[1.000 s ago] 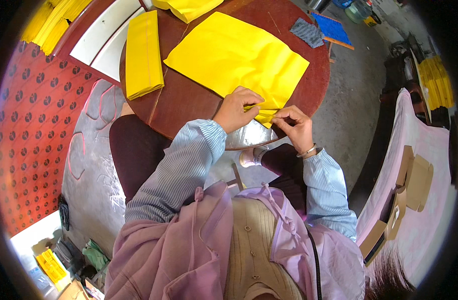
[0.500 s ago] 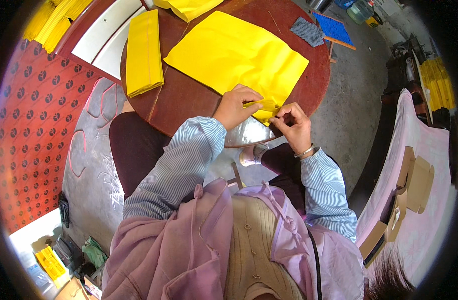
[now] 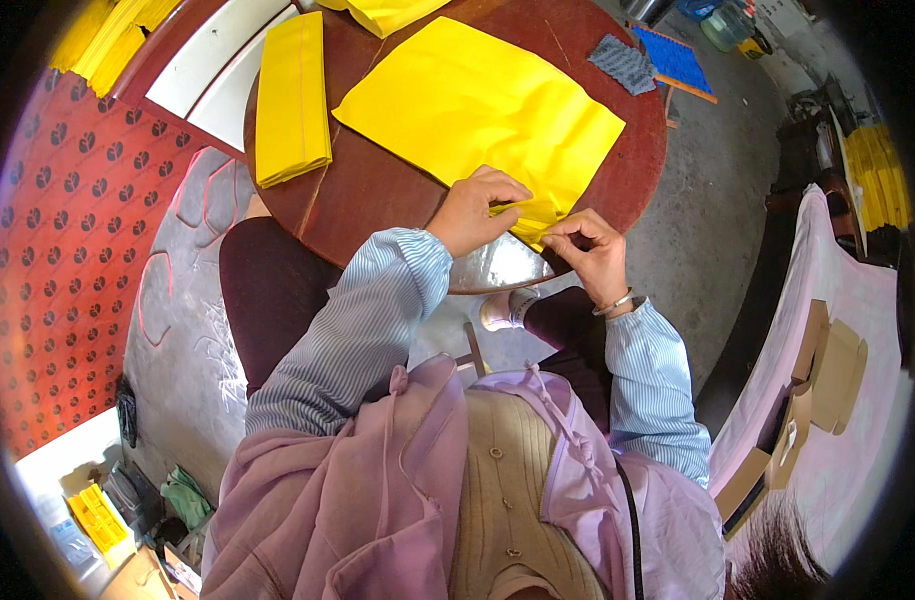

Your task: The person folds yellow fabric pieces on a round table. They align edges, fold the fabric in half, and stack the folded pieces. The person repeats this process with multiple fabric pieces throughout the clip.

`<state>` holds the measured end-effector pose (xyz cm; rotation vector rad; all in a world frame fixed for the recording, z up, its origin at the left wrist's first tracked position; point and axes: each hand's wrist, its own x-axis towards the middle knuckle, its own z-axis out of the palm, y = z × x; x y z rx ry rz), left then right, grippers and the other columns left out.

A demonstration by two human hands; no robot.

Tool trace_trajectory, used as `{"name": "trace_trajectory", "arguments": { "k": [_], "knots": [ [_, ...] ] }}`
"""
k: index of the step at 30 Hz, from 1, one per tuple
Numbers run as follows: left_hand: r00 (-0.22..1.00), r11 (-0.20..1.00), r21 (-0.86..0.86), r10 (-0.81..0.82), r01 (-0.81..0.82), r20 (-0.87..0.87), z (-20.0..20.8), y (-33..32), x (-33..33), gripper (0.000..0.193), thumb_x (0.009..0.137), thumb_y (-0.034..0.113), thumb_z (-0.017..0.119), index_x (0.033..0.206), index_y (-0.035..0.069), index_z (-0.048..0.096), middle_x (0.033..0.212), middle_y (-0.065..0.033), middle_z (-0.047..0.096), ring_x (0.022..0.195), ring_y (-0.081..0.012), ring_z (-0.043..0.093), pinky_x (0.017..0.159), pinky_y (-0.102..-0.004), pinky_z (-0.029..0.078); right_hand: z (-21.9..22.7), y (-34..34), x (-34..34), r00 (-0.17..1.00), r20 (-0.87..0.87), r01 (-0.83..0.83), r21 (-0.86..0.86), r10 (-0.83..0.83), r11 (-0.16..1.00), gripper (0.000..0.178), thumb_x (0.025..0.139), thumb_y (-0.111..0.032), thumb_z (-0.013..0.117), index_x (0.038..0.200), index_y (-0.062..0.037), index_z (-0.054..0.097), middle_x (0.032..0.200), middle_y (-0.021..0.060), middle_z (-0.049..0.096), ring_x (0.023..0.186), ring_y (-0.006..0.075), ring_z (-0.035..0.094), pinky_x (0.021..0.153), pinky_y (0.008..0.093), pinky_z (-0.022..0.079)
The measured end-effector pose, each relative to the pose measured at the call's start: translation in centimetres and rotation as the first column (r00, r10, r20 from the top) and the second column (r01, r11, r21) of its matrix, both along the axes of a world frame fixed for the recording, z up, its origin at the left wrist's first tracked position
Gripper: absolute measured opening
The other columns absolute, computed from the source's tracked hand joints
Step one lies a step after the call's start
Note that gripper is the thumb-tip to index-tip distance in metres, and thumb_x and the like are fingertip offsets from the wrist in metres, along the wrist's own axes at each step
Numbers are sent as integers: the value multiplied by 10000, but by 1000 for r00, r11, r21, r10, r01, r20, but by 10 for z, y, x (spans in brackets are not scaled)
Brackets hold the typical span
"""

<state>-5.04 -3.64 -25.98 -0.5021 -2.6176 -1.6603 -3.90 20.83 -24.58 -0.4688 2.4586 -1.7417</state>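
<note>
A large yellow sheet (image 3: 478, 95), paper or thin cloth, lies slantwise on the round red-brown table (image 3: 633, 150). My left hand (image 3: 476, 212) is closed on its near corner, where the edge is turned up under the thumb and fingers. Just right of it, my right hand (image 3: 596, 256) pinches the tip of that same corner between thumb and fingertips. The corner hangs at the table's near edge, and the fold inside my left hand is partly hidden.
A long folded yellow bundle (image 3: 293, 100) lies at the table's left side. More yellow material (image 3: 386, 12) sits at the far edge. A grey cloth (image 3: 623, 65) lies far right, beside a blue board (image 3: 675, 62). Opened cardboard boxes (image 3: 833, 370) rest on a pink cover at right.
The whole view has shifted slightly. My right hand has shifted slightly at the corner, still pinching it; my left hand keeps its hold on the fold.
</note>
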Motion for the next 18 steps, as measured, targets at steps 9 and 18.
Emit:
{"name": "trace_trajectory", "arguments": {
  "k": [9,18],
  "knots": [
    [995,996,-21,-93,92,-32,0,-5,0,328,784,52,777,1108,95,809,1202,-76,754,1206,-268,647,1091,-383,508,-2,-1,-1,998,62,4,-85,1,996,117,868,-12,865,946,-7,778,905,-14,649,801,56,599,714,218,487],
    [996,997,-36,-68,66,-55,0,-2,0,302,787,49,812,1086,91,813,1169,-74,761,1170,-258,657,1071,-384,522,-1,-2,-1,1000,26,7,-68,-5,998,101,875,-18,859,935,-22,777,926,-14,646,807,59,607,708,218,491]
  ]
}}
